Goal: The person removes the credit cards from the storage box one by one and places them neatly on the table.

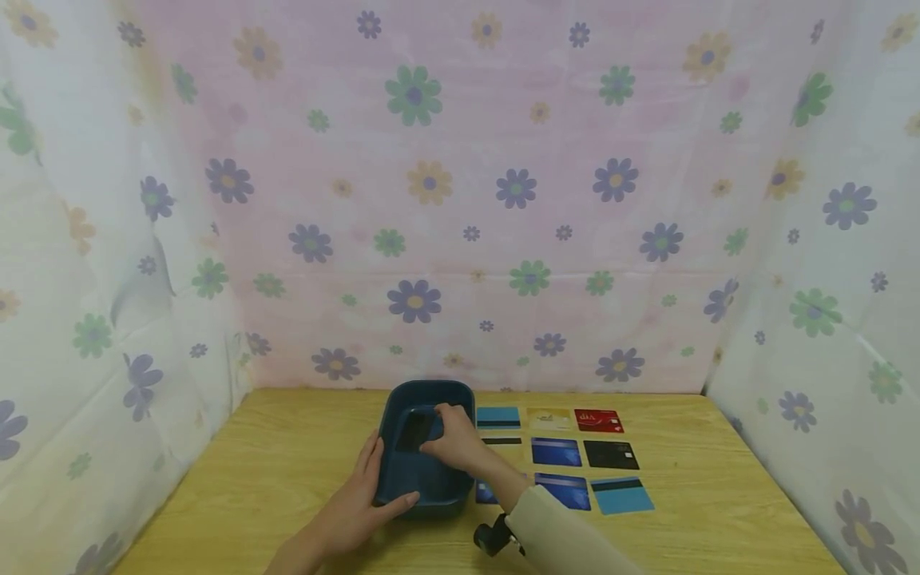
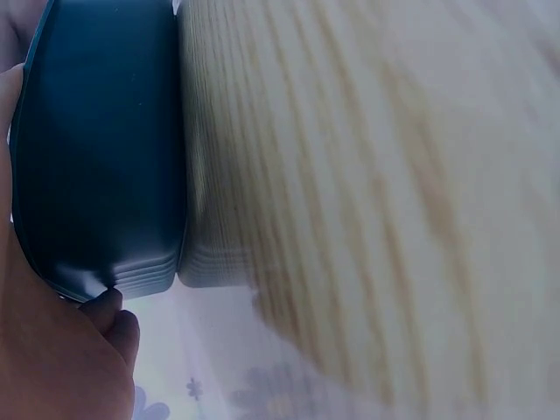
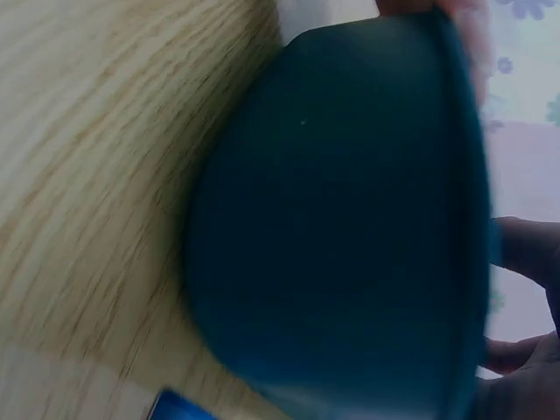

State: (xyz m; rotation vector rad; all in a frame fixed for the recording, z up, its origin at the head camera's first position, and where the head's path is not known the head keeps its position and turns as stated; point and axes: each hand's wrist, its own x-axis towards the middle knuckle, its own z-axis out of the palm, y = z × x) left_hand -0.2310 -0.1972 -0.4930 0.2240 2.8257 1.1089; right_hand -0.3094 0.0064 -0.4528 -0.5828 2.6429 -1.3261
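A dark blue rectangular plastic basin (image 1: 424, 487) stands on the wooden table. My left hand (image 1: 352, 503) grips its near-left side, thumb over the near rim and fingers along the outer left wall; in the left wrist view the fingers curl at the basin's (image 2: 101, 157) edge. Reaching over the right rim, my right hand (image 1: 460, 439) has its thumb and fingers at a dark card (image 1: 412, 433) inside the basin, and seems to pinch the card's right edge. The right wrist view shows mostly the basin's outer wall (image 3: 332, 210), with fingertips (image 3: 525, 249) behind the rim.
Right of the basin, several cards lie in rows, among them a red card (image 1: 599, 421), a black card (image 1: 611, 454) and a light blue card (image 1: 622, 496). The right forearm partly covers the nearer ones. Flowered cloth (image 1: 460, 200) encloses the table's back and sides.
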